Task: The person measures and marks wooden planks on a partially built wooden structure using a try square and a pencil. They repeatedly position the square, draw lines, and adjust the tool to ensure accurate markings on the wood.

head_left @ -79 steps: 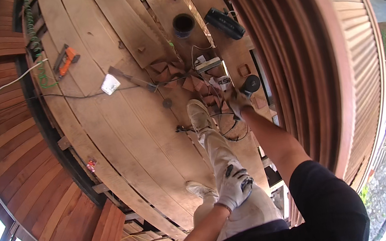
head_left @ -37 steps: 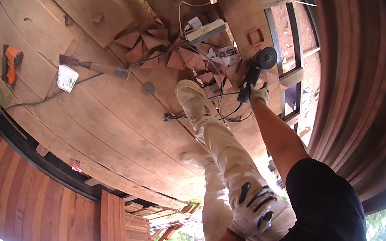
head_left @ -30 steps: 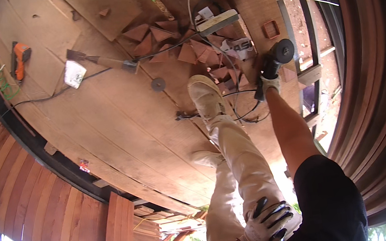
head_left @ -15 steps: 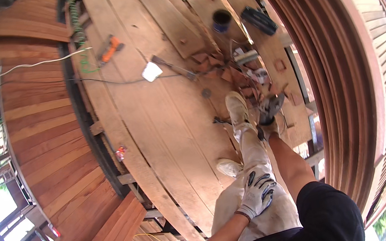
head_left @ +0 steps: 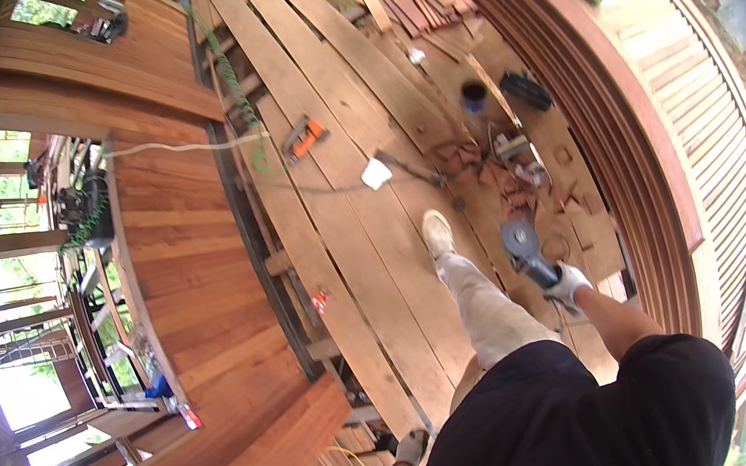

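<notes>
Angle grinder (head_left: 526,251), dark-bodied with a round grey disc at its front end, is held out over the wooden plank floor (head_left: 364,234), just right of the person's forward foot in a pale shoe (head_left: 436,233). Its handle is gripped by the gloved right hand (head_left: 565,285), with the fingers wrapped tight around it. The gloved left hand (head_left: 411,447) is seen low at the person's side near the bottom of the view; whether its fingers are curled or spread cannot be told. Ahead of the grinder, small reddish wood offcuts (head_left: 492,180) are scattered on the boards. Farther on, 1 dark round can (head_left: 473,96) and a black power tool (head_left: 525,90) are seen near each other. To the left, a white cup-like object (head_left: 375,173) and an orange-handled tool (head_left: 303,138) lie on the planks, well apart from the grinder.
</notes>
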A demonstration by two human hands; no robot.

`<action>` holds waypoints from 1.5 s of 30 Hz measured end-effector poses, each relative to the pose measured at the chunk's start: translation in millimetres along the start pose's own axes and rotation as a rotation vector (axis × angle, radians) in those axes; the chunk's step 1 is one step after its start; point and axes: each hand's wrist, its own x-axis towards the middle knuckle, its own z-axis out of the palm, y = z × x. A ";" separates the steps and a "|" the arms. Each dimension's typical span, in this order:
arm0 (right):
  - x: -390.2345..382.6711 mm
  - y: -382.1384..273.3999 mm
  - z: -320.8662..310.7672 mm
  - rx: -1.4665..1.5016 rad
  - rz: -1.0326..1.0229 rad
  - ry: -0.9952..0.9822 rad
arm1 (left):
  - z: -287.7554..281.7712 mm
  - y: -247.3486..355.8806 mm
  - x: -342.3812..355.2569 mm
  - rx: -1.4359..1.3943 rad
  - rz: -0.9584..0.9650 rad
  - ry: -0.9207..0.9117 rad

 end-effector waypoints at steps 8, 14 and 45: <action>-61.7 -124.7 -85.4 0.069 0.178 -0.238 | -197.3 63.8 110.5 -0.131 0.060 0.175; -12.9 -285.9 -174.6 -0.059 -0.149 -0.155 | -376.4 203.3 241.5 -1.558 0.648 -0.502; 186.0 -695.6 -343.0 0.540 -0.058 0.423 | -815.8 837.7 400.2 -0.409 0.816 -0.644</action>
